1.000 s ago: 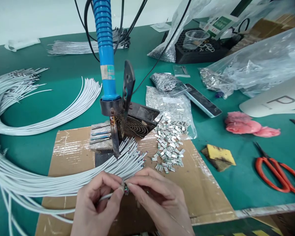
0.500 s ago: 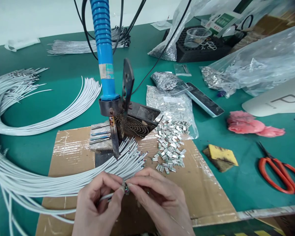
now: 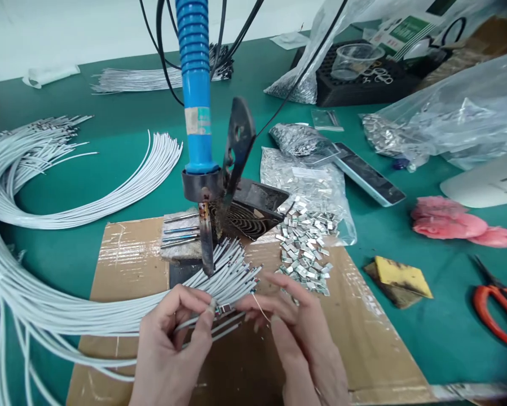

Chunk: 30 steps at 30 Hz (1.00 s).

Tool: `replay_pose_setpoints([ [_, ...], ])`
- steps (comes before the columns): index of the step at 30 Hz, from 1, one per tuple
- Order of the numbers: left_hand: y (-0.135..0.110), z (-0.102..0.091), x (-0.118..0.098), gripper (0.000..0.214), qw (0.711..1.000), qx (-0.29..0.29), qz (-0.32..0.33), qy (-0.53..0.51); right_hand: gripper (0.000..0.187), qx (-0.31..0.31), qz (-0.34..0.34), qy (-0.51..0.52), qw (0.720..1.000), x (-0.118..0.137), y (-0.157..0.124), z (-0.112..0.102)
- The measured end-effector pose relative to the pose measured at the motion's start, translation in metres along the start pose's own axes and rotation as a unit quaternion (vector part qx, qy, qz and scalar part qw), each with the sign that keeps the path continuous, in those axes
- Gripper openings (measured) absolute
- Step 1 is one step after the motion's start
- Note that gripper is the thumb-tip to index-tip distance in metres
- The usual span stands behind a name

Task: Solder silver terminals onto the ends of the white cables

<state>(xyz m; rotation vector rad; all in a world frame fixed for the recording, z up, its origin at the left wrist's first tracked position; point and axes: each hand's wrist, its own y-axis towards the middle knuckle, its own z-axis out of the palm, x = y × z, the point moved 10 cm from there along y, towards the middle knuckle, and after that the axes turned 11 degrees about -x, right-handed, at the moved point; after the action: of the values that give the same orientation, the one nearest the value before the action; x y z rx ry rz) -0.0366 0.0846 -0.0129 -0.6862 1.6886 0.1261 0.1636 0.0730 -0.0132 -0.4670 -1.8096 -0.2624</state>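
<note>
- The green worktop (image 3: 109, 146) fills the view and carries everything else.
- A big bundle of white cables (image 3: 67, 304) sweeps in a curve from the left edge. Its cut ends fan out on the cardboard just in front of the hands.
- A taped cardboard sheet (image 3: 363, 338) lies flat at the near edge of the worktop, under both hands.
- Clear plastic bags (image 3: 460, 113) are heaped at the far right.
- A soldering iron (image 3: 197, 101) with a blue ribbed handle stands tip down in a dark metal stand (image 3: 253, 208) at the back of the cardboard.
- The left hand (image 3: 168, 349) is low in the middle. Its thumb and forefinger are pinched together on a single white cable (image 3: 194, 322), which they hold just behind its end.
- The right hand (image 3: 295, 332) is just beside the left one. Its fingers are spread and slack, with the fingertips (image 3: 241, 304) close to the cable's end. A hair-thin strand crosses them, and I cannot tell whether they grip it.
- A loose pile of small metal clips (image 3: 306, 254) lies on the cardboard, just beyond the right hand.
- Red-handled scissors (image 3: 501, 307) and a yellow sponge (image 3: 399, 273) lie on the worktop to the right.
- The single cable ends between the two hands, above the cardboard, and a small metal clip (image 3: 224, 308) sits on its tip.
</note>
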Motion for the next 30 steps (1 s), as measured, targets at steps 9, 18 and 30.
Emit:
replay_pose_setpoints([
  [9,0.01,-0.005,0.0,0.017,1.0,-0.016,0.006,0.002,0.029,0.099,-0.085,0.05,0.99,0.022,0.015,0.014],
  [18,0.022,-0.001,0.008,0.019,0.998,0.054,0.015,-0.004,0.021,0.098,-0.021,0.093,0.991,0.02,0.02,0.03],
  [30,0.028,0.006,-0.003,0.018,0.999,0.044,0.011,-0.015,0.024,0.097,0.042,0.106,0.989,0.009,0.026,0.035],
])
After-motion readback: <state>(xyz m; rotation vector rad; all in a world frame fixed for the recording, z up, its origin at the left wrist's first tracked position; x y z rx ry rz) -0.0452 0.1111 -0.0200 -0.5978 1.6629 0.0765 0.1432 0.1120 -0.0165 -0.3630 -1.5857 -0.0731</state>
